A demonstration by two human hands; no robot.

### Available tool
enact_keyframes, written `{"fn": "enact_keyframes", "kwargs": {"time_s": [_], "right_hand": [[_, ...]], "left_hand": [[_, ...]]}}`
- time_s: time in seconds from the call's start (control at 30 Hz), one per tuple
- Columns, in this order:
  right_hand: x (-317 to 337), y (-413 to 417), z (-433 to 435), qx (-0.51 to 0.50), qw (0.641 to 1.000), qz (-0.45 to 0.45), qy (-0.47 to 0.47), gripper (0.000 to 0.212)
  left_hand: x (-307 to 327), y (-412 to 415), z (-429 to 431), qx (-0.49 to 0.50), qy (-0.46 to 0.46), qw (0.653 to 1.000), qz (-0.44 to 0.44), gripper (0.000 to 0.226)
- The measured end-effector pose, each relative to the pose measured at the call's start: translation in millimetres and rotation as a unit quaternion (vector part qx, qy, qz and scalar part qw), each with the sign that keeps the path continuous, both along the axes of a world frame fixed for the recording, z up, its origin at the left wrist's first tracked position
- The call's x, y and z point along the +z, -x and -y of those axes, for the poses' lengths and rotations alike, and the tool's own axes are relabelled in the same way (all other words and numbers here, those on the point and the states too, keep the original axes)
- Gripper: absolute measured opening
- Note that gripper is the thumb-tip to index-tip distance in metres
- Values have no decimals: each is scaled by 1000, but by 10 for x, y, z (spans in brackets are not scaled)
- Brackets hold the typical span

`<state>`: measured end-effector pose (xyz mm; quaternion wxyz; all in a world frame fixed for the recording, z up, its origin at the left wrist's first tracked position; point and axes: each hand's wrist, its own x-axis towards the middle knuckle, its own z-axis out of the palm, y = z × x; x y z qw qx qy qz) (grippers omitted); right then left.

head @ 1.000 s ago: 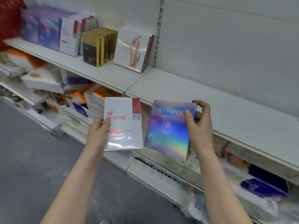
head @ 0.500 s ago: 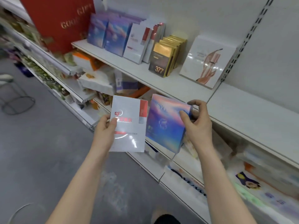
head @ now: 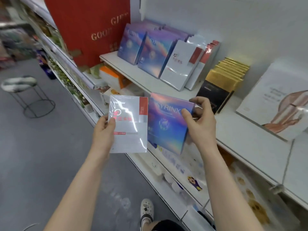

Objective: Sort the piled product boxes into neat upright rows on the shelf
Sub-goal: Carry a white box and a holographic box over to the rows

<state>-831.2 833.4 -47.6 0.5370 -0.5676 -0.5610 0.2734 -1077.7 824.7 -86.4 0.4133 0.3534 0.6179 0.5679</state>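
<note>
My left hand (head: 104, 130) grips a white box with a red corner tab (head: 128, 125) by its left edge. My right hand (head: 200, 124) pinches an iridescent blue-purple box (head: 166, 124) at its upper right corner. Both boxes are held upright in front of the white shelf (head: 150, 80). On that shelf stand rows of matching iridescent boxes (head: 150, 50), white boxes with red tabs (head: 180, 64), gold and black boxes (head: 221, 80), and a white box with a hand picture (head: 280, 100).
A big red gift box (head: 86, 27) stands left of the shelf rows. Lower shelves (head: 166, 167) hold jumbled packages. A round stool (head: 21, 92) stands on the grey floor to the left. My shoe (head: 146, 209) shows at the bottom.
The view has swung left along the shelf, bringing the standing rows closer. Both hands still hold their boxes, now nearer the iridescent and white rows.
</note>
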Motion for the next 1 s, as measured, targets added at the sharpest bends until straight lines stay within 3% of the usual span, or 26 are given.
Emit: {"fn": "enact_keyframes", "kwargs": {"time_s": [0.2,0.47,0.77,1.0], "right_hand": [[228,423,-976,24,999,-17,-15,23],[453,939,-2078,-28,995,1,-98,27],[496,1937,-3447,-85,984,116,-105,32],[503,2115,-3982,-120,958,249,-81,39]], "left_hand": [[162,415,-903,20,-2,1000,19,23],[204,1004,-1776,14,-15,999,32,23],[246,1792,-2518,-43,-9,999,-7,23],[167,2058,-2842,-84,-12,996,-16,21]]}}
